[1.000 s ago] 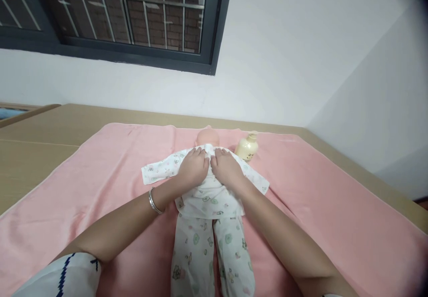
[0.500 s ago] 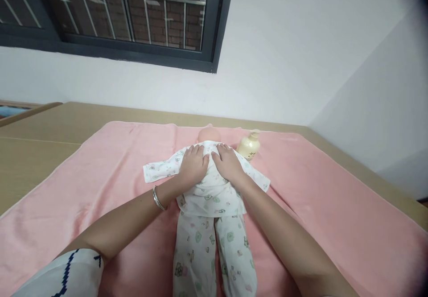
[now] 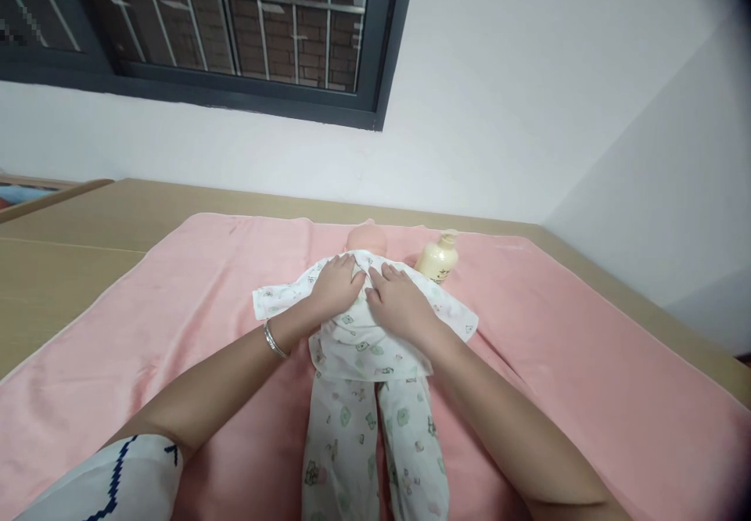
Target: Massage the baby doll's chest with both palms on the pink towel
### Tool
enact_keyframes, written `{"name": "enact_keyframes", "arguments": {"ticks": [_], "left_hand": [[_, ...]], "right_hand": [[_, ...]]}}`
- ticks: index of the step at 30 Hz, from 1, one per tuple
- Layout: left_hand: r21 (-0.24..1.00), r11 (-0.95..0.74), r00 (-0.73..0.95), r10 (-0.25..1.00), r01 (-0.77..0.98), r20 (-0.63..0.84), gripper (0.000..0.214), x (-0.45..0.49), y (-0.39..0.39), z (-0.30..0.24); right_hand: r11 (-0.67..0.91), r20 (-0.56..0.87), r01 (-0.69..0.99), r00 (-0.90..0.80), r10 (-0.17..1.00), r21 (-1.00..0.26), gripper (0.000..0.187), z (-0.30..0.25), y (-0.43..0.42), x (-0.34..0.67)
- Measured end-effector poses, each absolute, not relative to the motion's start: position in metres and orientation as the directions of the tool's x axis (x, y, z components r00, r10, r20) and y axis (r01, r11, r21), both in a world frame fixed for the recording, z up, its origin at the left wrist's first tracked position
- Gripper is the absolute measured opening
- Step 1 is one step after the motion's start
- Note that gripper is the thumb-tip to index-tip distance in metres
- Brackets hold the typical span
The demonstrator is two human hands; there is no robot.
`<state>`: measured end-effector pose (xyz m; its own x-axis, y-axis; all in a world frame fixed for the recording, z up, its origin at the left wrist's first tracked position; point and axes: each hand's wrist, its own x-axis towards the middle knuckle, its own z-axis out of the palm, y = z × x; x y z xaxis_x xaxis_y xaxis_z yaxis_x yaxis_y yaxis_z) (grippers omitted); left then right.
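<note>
A baby doll [image 3: 367,238] lies on its back on a pink towel [image 3: 176,310], head towards the wall, dressed in a white printed top [image 3: 364,345] and matching trousers [image 3: 352,443]. My left hand [image 3: 335,286], a silver bangle on its wrist, lies flat on the left side of the doll's chest with fingers stretched out. My right hand [image 3: 396,302] lies flat on the right side of the chest, fingers spread, its fingertips close to those of the left hand near the collar.
A cream pump bottle [image 3: 437,259] stands on the towel just right of the doll's head. The towel covers a tan bed surface [image 3: 88,224] against a white wall. A dark barred window [image 3: 235,36] is above left.
Both hands slid slightly down and inward on the doll's chest, the right fingers now pointing more to the left. The top's front looks a little more smoothed.
</note>
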<state>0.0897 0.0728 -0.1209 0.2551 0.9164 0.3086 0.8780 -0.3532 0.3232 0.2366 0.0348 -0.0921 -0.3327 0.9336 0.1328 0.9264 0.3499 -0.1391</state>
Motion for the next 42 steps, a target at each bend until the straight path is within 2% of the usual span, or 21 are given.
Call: {"name": "enact_keyframes", "arguments": {"ticks": [4, 7, 10, 14, 16, 20, 23, 25, 28, 32, 34, 39, 42], "left_hand": [[0.199, -0.326, 0.239, 0.900, 0.924, 0.365, 0.052, 0.103, 0.054, -0.130], [0.170, -0.373, 0.287, 0.877, 0.912, 0.385, 0.050, 0.110, 0.042, -0.131], [0.274, -0.412, 0.299, 0.878, 0.869, 0.373, 0.044, 0.101, 0.050, -0.123], [0.436, -0.331, 0.232, 0.936, 0.837, 0.265, 0.040, 0.082, 0.078, -0.112], [0.449, -0.301, 0.215, 0.948, 0.841, 0.233, 0.040, 0.080, 0.084, -0.113], [0.336, -0.310, 0.197, 0.923, 0.889, 0.332, 0.044, 0.097, 0.066, -0.126], [0.286, -0.369, 0.238, 0.883, 0.884, 0.406, 0.050, 0.112, 0.047, -0.136], [0.318, -0.396, 0.249, 0.874, 0.861, 0.416, 0.049, 0.114, 0.045, -0.135], [0.430, -0.419, 0.252, 0.884, 0.800, 0.393, 0.041, 0.104, 0.058, -0.126], [0.538, -0.349, 0.205, 0.928, 0.767, 0.310, 0.034, 0.091, 0.079, -0.121], [0.521, -0.317, 0.165, 0.934, 0.792, 0.318, 0.035, 0.091, 0.082, -0.126], [0.447, -0.329, 0.143, 0.905, 0.832, 0.400, 0.044, 0.098, 0.075, -0.144], [0.450, -0.348, 0.145, 0.893, 0.822, 0.427, 0.045, 0.099, 0.074, -0.148]], "right_hand": [[0.313, 0.146, 0.901, -0.281, 0.949, -0.300, 0.055, -0.097, 0.061, 0.251], [0.260, 0.154, 0.903, -0.218, 0.964, -0.344, 0.056, -0.103, 0.076, 0.257], [0.258, 0.175, 0.926, -0.216, 0.961, -0.276, 0.053, -0.102, 0.065, 0.249], [0.319, 0.187, 0.937, -0.291, 0.938, -0.142, 0.044, -0.091, 0.036, 0.235], [0.332, 0.182, 0.929, -0.303, 0.936, -0.161, 0.038, -0.086, 0.034, 0.235], [0.281, 0.176, 0.909, -0.236, 0.956, -0.308, 0.040, -0.089, 0.057, 0.248], [0.240, 0.176, 0.911, -0.189, 0.966, -0.335, 0.042, -0.097, 0.075, 0.255], [0.228, 0.189, 0.928, -0.177, 0.966, -0.294, 0.045, -0.100, 0.075, 0.254], [0.248, 0.213, 0.954, -0.211, 0.954, -0.168, 0.048, -0.101, 0.058, 0.242], [0.289, 0.238, 0.957, -0.272, 0.932, -0.038, 0.047, -0.094, 0.036, 0.231], [0.300, 0.240, 0.951, -0.275, 0.931, -0.076, 0.042, -0.091, 0.038, 0.233], [0.334, 0.262, 0.889, -0.257, 0.930, -0.313, 0.038, -0.099, 0.070, 0.256], [0.362, 0.310, 0.875, -0.264, 0.913, -0.322, 0.041, -0.109, 0.081, 0.262]]}}
